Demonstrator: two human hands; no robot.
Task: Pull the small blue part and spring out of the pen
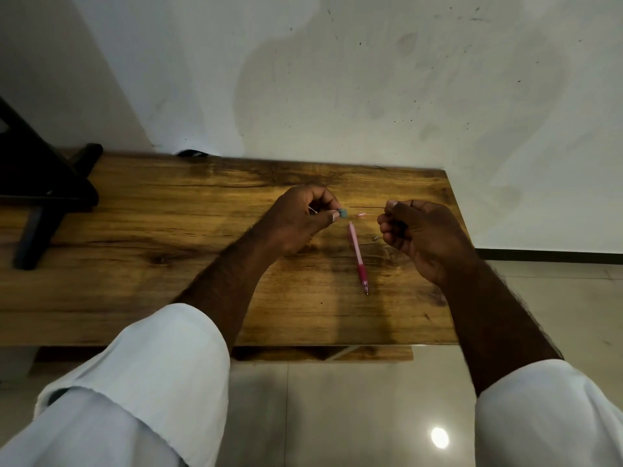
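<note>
Hands over a desk (135, 230), mid-frame.
Left hand (296, 217) pinches a small blue piece (343, 213); right hand (421, 234), fingers curled, pinches a thin rod (367, 207) above a pink pen (358, 256); no writing legible.

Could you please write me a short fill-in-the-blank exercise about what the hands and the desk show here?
1. The left hand pinches a small ____ piece between thumb and finger.
2. The pink pen lies on the ____ table.
3. The pen lies between the left hand and the ____ hand.

Missing words: blue; wooden; right
</note>
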